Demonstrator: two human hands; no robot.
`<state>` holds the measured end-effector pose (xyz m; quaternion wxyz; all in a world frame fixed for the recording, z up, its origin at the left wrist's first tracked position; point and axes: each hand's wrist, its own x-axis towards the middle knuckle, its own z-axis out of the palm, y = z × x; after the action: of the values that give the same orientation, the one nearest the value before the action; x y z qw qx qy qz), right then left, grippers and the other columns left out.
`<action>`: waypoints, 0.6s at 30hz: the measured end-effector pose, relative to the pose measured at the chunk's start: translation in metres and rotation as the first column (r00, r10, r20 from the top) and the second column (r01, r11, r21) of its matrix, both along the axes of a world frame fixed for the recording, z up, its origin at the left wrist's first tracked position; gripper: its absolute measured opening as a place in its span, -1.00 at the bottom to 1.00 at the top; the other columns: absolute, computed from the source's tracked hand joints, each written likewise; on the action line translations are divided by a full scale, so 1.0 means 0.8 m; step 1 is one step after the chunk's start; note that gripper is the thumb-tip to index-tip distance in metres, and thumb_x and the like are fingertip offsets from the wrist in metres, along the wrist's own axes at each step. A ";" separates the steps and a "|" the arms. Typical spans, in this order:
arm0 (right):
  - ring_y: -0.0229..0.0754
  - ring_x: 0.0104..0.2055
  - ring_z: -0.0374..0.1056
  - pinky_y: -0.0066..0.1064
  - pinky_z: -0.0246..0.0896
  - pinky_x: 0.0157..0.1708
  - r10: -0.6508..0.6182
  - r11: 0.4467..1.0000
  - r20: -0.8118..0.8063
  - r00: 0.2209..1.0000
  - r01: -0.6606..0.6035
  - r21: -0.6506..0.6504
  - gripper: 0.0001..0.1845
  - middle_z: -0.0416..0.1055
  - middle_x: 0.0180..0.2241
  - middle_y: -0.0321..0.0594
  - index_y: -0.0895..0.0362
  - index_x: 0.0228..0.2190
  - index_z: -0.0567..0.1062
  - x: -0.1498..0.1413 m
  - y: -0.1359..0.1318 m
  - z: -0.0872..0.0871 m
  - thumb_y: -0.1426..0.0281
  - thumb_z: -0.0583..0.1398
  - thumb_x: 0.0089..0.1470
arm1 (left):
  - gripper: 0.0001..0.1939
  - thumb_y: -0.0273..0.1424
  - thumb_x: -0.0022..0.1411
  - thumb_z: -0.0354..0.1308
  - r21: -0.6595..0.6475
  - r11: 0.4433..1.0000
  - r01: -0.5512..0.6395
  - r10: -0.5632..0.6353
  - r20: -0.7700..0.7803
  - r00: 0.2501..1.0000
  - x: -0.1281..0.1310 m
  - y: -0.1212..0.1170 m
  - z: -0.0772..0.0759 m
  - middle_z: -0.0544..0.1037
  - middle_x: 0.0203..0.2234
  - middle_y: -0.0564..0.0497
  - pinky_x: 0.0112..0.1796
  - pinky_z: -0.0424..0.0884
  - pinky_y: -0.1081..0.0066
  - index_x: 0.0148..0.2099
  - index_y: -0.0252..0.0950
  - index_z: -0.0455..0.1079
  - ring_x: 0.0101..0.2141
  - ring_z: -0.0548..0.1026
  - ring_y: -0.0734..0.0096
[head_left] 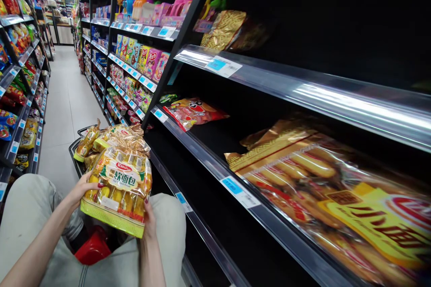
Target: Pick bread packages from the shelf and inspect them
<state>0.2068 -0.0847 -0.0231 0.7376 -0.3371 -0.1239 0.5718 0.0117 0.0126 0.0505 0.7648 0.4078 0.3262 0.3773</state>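
Observation:
Between my hands is a bag of soft bread, clear and gold with a yellow-green lower band and a label in the middle. My left hand grips its left side, thumb on the front. On the right edge, my right hand holds it near the bottom corner; most of those fingers are behind the bag. Just beyond it, similar bread bags lie in a dark basket on the floor, partly hidden by the held bag.
Shelves rise close on my right, with a large bag of small breads, a red snack bag and a gold bag. Price-tagged shelf edges jut toward me. A red object sits between my legs. The tiled aisle runs ahead between stocked shelves.

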 end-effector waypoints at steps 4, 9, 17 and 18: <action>0.07 0.07 0.37 -0.06 0.28 0.05 -0.010 1.000 -0.004 1.000 0.010 0.001 -0.46 0.49 -0.03 -0.22 -0.07 -0.10 0.53 -0.001 -0.001 0.001 0.14 0.37 -0.20 | -0.37 -0.50 -0.19 0.37 0.006 1.000 0.004 -0.004 -0.009 1.000 0.000 -0.001 0.003 0.63 -0.28 -0.09 -0.26 0.51 0.33 0.02 -0.36 0.40 -0.26 0.59 0.12; 0.09 0.06 0.37 -0.04 0.27 0.06 -0.005 1.000 -0.001 1.000 0.005 -0.012 -0.60 0.52 -0.09 -0.21 -0.06 -0.26 0.58 0.000 -0.003 0.001 0.12 0.38 -0.21 | -0.36 -0.48 -0.20 0.37 0.014 1.000 -0.002 0.002 -0.027 1.000 0.001 -0.004 0.007 0.63 -0.28 -0.10 -0.27 0.50 0.34 0.02 -0.37 0.41 -0.27 0.59 0.12; -0.03 0.05 0.38 -0.16 0.21 0.11 -0.064 0.998 0.053 0.997 0.065 -0.021 -0.61 0.53 -0.09 -0.30 -0.06 -0.22 0.56 -0.001 0.009 0.000 0.18 0.38 -0.16 | -0.31 -0.43 -0.26 0.42 0.169 0.983 -0.071 0.100 -0.166 0.981 0.009 -0.023 0.043 0.61 -0.17 -0.11 -0.14 0.45 0.27 0.01 -0.36 0.41 -0.15 0.54 0.02; -0.06 0.05 0.38 -0.19 0.21 0.12 -0.077 0.997 0.061 0.995 0.078 -0.019 -0.59 0.52 -0.08 -0.33 -0.07 -0.19 0.55 -0.003 0.011 -0.001 0.21 0.39 -0.16 | -0.28 -0.41 -0.27 0.43 0.242 0.966 -0.095 0.160 -0.266 0.951 0.012 -0.032 0.051 0.60 -0.14 -0.12 -0.10 0.42 0.26 0.04 -0.37 0.40 -0.11 0.52 -0.02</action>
<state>0.2047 -0.0759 -0.0242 0.7515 -0.3664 -0.1266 0.5338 0.0210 -0.0133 0.0911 0.6328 0.5198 0.4129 0.3986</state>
